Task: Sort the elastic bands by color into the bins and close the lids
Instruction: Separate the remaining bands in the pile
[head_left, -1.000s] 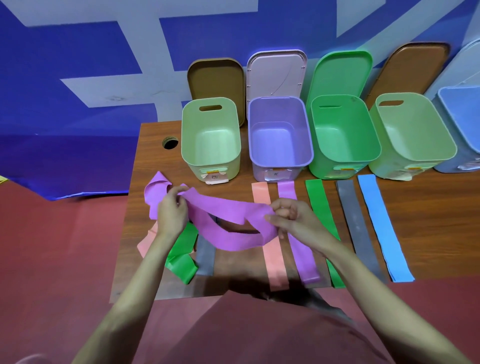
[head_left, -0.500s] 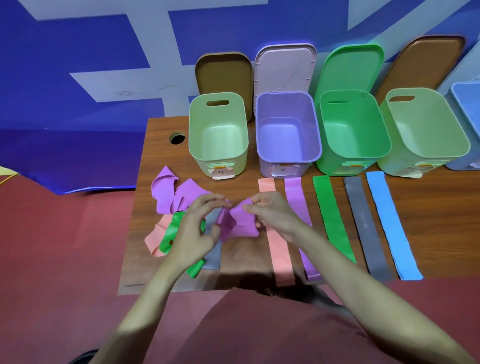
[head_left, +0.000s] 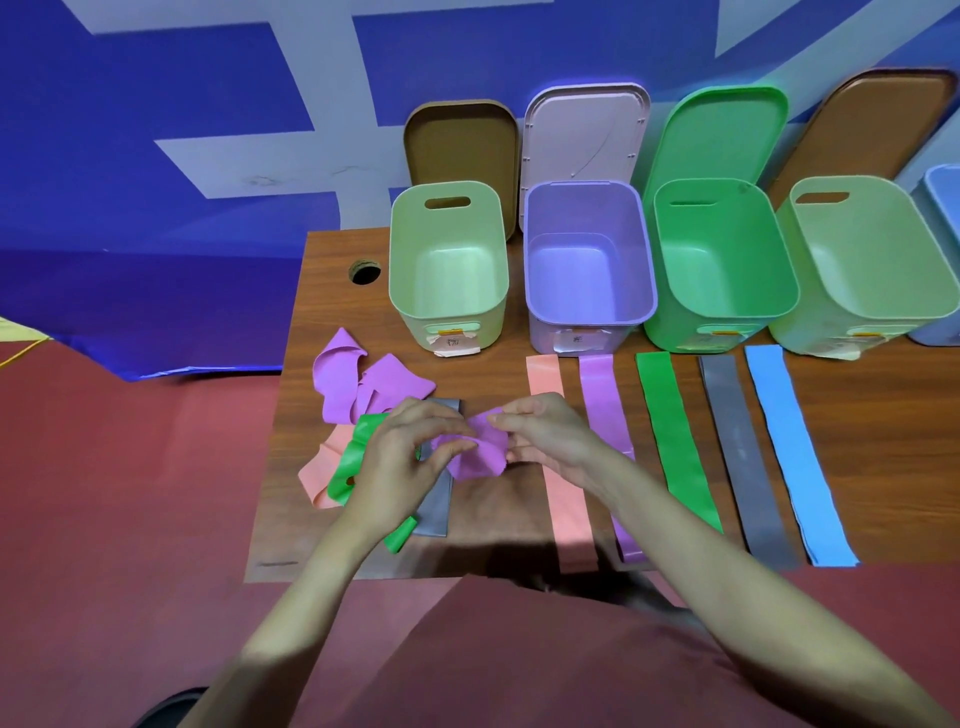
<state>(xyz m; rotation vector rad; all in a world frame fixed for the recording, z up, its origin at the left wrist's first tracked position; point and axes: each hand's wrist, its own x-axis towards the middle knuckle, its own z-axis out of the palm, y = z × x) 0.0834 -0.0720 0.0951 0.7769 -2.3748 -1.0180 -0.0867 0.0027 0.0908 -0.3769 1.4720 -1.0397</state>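
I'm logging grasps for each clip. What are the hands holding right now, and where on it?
Both the left hand and the right hand pinch a bunched purple band, one at each end of the bunch.

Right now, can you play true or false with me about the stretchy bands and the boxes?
1. Both hands hold a bunched-up purple band. True: the left hand and right hand pinch it between them.
2. The purple bin already has bands inside. False: it looks empty.
3. A blue band lies flat at the right end of the row. True.
4. All the lids are closed. False: the bins stand open, and lids like the green lid lean against the wall behind.
5. The flat green band lies between a purple one and a grey one. True.
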